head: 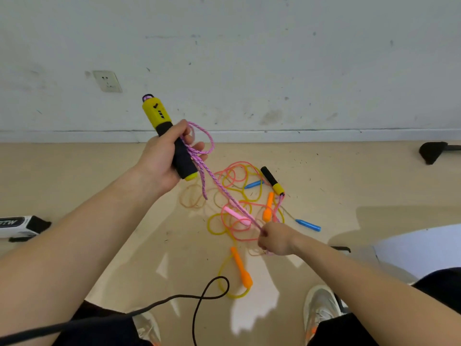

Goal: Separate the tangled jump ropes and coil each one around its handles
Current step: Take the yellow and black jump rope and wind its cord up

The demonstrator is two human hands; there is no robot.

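L hand (159, 158) and R hand (274, 239) bare, no rings or watch showing; forearms bare up to the frame edge; black garment (99, 323) over both legs, seen bottom L and bottom R (shorts or trousers, can't tell); sneakers pale grey-white; R sneaker (320, 308) has sweeping light panels, w/ an orange patch at its lower edge; L sneaker (147, 328) mostly hidden behind the leg, a bit of orange by the frame edge.
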